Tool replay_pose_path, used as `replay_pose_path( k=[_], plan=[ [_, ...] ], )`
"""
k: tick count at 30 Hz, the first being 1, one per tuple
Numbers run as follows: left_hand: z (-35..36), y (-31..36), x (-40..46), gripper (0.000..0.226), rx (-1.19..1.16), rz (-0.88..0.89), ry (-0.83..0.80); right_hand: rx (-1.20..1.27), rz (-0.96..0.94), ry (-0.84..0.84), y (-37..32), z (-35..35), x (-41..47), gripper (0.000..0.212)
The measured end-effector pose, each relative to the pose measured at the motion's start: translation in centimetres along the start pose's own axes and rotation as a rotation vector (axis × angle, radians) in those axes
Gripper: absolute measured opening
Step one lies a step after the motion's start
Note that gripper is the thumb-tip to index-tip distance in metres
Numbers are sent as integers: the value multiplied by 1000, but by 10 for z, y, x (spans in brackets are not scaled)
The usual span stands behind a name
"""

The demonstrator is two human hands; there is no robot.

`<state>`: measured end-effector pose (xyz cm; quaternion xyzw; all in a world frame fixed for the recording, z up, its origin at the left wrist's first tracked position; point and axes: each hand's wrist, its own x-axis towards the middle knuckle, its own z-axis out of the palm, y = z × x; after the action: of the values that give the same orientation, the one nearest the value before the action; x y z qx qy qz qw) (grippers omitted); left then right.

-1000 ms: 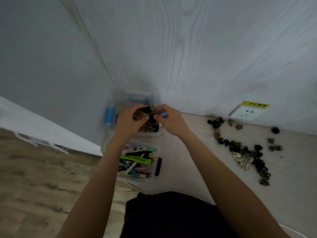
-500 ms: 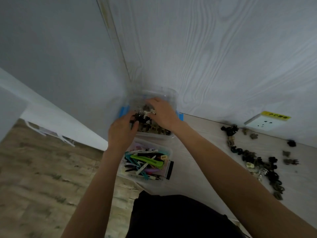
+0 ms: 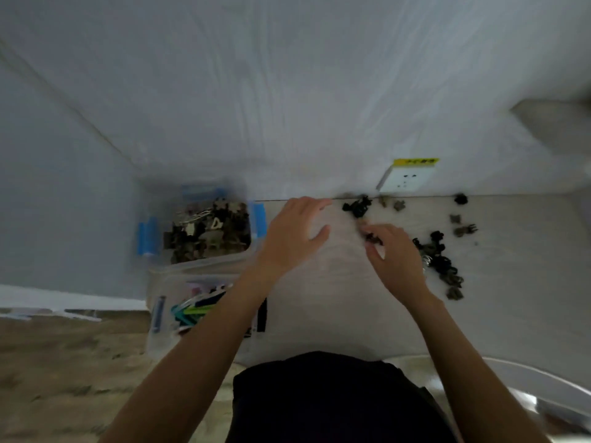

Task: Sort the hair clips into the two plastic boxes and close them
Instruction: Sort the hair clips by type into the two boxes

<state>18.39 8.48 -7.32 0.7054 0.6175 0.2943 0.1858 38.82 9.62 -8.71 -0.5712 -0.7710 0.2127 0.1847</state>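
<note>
Head cam only, and it's pretty blurry: pale wood surface [image 3: 319, 302] pushed up against a white wood-grain wall [image 3: 287, 91], with a socket [image 3: 404, 179] low on it and brownish floor [image 3: 64, 362] off to the left. Two clear boxes sit at the surface's left edge, both with no lid on: far box [image 3: 208, 235] full of dark claw clips, near box [image 3: 192, 310] holding colourful flat clips. Loose clips [image 3: 438, 254] are scattered to the right, near the wall. Left hand [image 3: 295, 233] hovers palm down, fingers spread, grip wide and empty, just right of the far box. Right hand [image 3: 395, 255] has fingertips pinched on a small dark clip [image 3: 371, 236] at the pile's edge.
</note>
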Motion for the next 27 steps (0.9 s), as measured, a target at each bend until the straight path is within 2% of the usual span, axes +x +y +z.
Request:
replay_pose_path(
  k=[2,5,8,10,16,19,23,25,27],
  plan=[
    [28,9,19,59,55,-28,-200,-38,151,3,37,-11,-8,39],
    [63,12,48,87,136,-56,-396,-85,277,-45,75,-22,-8,56],
    [91,14,68,115,289,-105,-568,-23,273,-75,98,-25,14,56],
    [109,19,73,122,358,-126,-604,2,251,-134,105,-28,37,57],
    [132,22,71,106,346,-161,-435,-99,106,-436,97,-6,93,69],
    [129,19,70,91,267,-146,-392,-172,93,-440,96,3,95,59],
    [120,13,58,68,223,-103,-396,6,31,-478,93,4,81,51],
    [117,8,47,65,182,-101,-405,37,24,-545,93,1,67,56],
    [115,4,35,67,161,-116,-428,-49,-34,-578,92,2,52,67]
  ],
)
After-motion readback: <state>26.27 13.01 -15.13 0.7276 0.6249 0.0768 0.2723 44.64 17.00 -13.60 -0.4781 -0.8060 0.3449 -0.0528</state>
